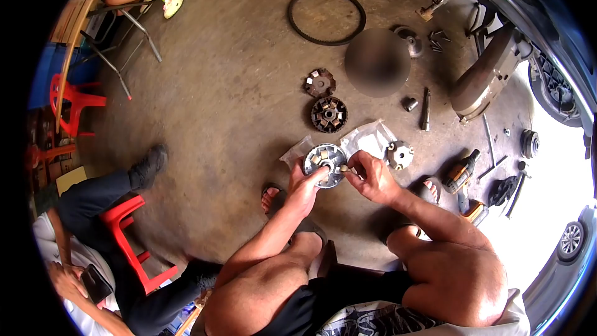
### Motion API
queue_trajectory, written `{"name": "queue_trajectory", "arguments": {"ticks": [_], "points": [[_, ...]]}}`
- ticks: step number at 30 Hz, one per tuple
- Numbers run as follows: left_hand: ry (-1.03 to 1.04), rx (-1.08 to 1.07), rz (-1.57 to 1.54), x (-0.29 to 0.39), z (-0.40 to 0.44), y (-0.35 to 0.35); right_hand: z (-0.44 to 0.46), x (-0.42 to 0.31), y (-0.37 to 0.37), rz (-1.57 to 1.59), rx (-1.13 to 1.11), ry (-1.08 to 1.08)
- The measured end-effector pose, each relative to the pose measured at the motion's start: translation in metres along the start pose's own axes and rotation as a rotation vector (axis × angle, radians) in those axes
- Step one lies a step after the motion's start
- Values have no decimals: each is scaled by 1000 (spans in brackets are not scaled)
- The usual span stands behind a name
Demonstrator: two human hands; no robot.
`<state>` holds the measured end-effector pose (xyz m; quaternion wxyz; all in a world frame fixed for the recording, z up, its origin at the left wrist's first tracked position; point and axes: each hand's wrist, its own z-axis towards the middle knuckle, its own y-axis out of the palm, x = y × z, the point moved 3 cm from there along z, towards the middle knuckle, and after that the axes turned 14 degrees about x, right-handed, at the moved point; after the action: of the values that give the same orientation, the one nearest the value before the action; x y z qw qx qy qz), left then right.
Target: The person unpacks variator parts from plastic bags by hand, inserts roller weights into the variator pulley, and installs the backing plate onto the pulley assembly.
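Note:
My left hand grips a round silver scooter variator over the floor, with its thumb lying across the face. Several pale roller weights sit in the variator's slots. At its right edge my right hand pinches a small tan roller weight between thumb and fingertips. Just beyond lies a dark, worn variator with rollers in it, and a brown ramp plate touches or nearly touches its far side. A clean silver ramp plate rests right of my right hand, beside clear plastic bags.
A drive belt, a socket, an extension bar and a cordless impact driver lie on the concrete. A scooter's engine casing stands right. At left are red chairs and a seated person holding a phone.

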<state>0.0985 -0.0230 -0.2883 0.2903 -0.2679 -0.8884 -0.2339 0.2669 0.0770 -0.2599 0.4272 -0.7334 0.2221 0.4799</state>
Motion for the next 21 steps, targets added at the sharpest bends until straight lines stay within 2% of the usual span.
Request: {"name": "queue_trajectory", "arguments": {"ticks": [2,5,8,13,15,16,17,18,19,20,21], "points": [[-1,-11,-3,-1,1,0,1,-6,2,-80,31,-152],[0,-23,3,-2,2,-1,2,-13,4,-236,41,-258],[2,-17,16,-3,2,-2,2,-22,3,-374,-45,-259],[1,-3,42,-4,2,-1,0,-14,8,-387,13,-315],[43,-13,24,-8,3,-5,-2,-8,11,-444,-30,-310],[47,-20,-4,-11,5,-9,-1,-12,9,-413,-93,-225],[44,-42,-31,-14,8,-15,-11,7,13,-355,63,-517],[-11,-83,-21,-10,5,-8,-8,12,11,-247,166,-492],[4,-39,9,-8,3,-3,-5,17,8,-134,268,-476],[14,-33,5,-10,9,-5,-2,-10,-29,-95,66,-169],[35,-78,3,-11,16,-6,2,14,-34,-107,137,-126]]}}
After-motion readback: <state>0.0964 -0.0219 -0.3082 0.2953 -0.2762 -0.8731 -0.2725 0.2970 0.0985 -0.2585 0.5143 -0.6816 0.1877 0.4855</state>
